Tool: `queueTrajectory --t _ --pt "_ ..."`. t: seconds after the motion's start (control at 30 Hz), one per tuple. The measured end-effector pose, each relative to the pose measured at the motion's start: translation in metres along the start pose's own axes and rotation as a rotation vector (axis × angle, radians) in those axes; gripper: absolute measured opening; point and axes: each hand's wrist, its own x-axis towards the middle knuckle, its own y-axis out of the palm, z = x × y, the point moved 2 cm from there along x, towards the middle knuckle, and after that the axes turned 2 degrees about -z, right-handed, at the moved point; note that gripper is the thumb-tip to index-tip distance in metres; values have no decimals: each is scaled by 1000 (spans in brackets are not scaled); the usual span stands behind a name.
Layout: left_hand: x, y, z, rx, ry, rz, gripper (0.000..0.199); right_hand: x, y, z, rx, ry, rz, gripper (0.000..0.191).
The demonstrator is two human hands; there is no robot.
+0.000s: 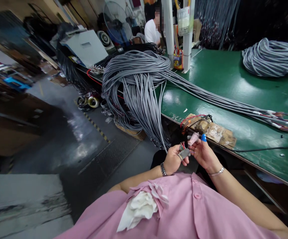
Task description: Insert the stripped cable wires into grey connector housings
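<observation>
My left hand (174,160) is closed around the end of a grey cable, with a grey wrap on one finger. Thin coloured wires (182,145) fan out above its fingertips. Close beside it on the right, my right hand (204,154) has its fingers curled toward the wires. A blue cover (203,137) caps its thumb, and a pale pink wrap covers another finger. Whatever lies between the right fingers is too small to make out. Just beyond both hands, a wooden block (218,132) with clear tape and red and black leads sits at the bench edge.
A large heap of grey cables (139,86) hangs over the corner of the green bench (223,86). Stripped cable ends (275,119) lie to the right, and a coiled bundle (270,58) farther back. White posts (168,30) rise from the bench. A person (151,31) sits behind.
</observation>
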Motion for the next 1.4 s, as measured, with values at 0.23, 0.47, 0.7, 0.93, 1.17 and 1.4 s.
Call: queueTrajectory --t 0.23,0.47,0.7,0.93,1.17,1.4 --pt "-10 -9 -1 28 74 -87 36 -23 -10 -11 -214 15 191 32" --pt "-9 -9 1 -26 42 -41 36 -24 -4 -15 -324 -105 96 17" --pt "-9 -6 8 -97 -61 59 38 -10 -6 -18 -120 -39 67 20" --pt "-8 -12 -9 14 136 -79 35 -4 -10 -8 -8 76 52 36" --pt "-1 -6 -12 140 258 -75 29 0 1 5 -389 -300 -31 35" --pt "6 -5 -4 151 277 -64 31 12 1 -3 -114 -116 -13 47"
